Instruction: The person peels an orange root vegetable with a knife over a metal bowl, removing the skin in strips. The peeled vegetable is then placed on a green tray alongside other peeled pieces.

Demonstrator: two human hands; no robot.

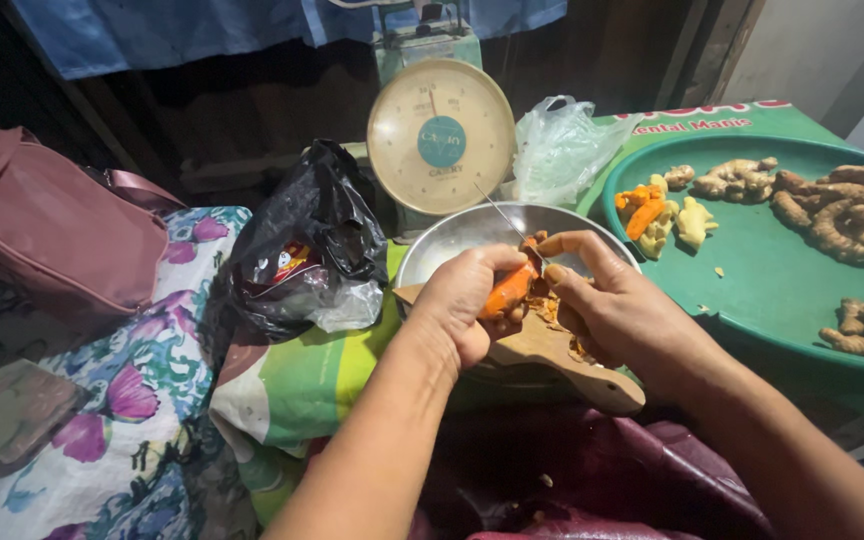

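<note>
- Pink bag (52, 225) and black plastic bag (302, 245) are lying at left, untouched.
- Orange turmeric root (508, 291) is being gripped in the closed left hand (467, 310) over a wooden board (552, 355) and metal bowl (452, 240).
- A thin knife (507, 222) is being pinched in the right hand (602, 305), its blade against the root.
- Few peeled pieces (652, 215) are sitting on the green tray (752, 290); many unpeeled rhizomes (842, 215) are waiting.

Market stall, indicated by: dial weighing scale (440, 137) at 12 o'clock; green tray (752, 270) of ginger roots (837, 212) at 2 o'clock; plastic bags (557, 150) stocked alongside.
</note>
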